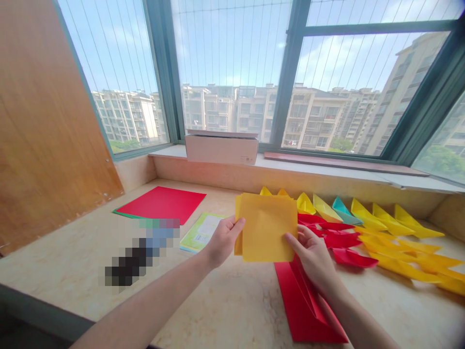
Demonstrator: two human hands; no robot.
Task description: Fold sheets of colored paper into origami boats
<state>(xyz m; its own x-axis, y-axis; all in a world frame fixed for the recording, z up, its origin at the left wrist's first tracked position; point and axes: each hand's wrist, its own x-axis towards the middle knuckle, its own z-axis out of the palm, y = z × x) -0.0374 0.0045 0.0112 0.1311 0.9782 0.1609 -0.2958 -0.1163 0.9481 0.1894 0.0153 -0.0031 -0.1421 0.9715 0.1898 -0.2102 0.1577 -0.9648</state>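
Note:
I hold a folded yellow paper sheet (267, 225) upright above the stone counter (232, 300). My left hand (222, 241) pinches its left edge, thumb in front. My right hand (314, 257) grips its lower right corner with fingers closed on the paper. Under my right wrist lies a folded red paper (301, 305), flat on the counter. Behind and to the right of the sheet lie several folded paper boats, red ones (343, 240) nearest and yellow ones (407, 257) further right.
A stack of red sheets (163, 203) lies at the back left, with a green-edged paper packet (201, 231) beside it. A pixelated patch (143, 252) covers something on the counter. A white cardboard box (221, 147) stands on the window sill. A wooden panel (47, 126) closes the left side.

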